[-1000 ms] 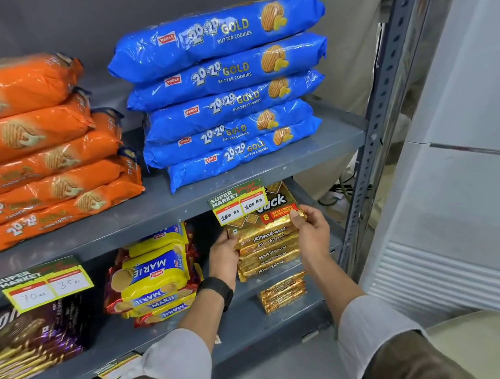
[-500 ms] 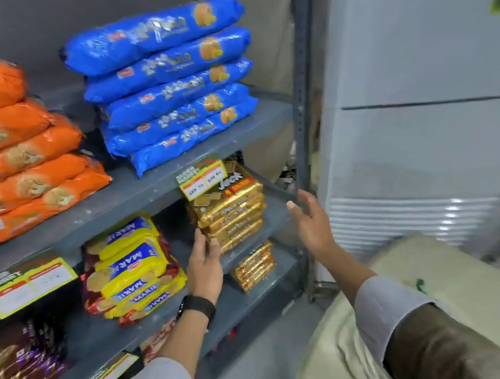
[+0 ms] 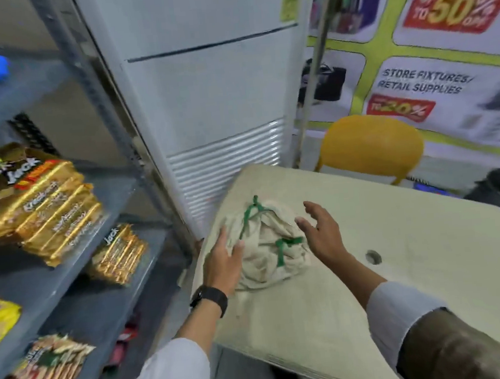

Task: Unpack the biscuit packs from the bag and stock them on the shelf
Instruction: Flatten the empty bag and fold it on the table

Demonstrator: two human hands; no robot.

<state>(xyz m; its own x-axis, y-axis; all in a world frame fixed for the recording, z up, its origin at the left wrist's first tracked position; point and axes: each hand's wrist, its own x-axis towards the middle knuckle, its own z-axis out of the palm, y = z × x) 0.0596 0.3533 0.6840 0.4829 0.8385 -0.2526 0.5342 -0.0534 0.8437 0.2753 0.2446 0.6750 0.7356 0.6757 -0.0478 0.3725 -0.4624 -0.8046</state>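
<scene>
On the counter nearest the person, the left hand lies open on the crumpled cloth bag at 9 o'clock, the right hand hovers open at 3, so spread the mouth wide first, gold biscuit packs shelved beyond at 10.

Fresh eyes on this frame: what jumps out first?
Centre frame, a crumpled cloth bag with green ties lies on the pale table, the left hand resting on it and the right hand open beside it. At left, gold biscuit packs sit stacked on the grey shelf. Top right, a red "50% off" sign stands out.
</scene>
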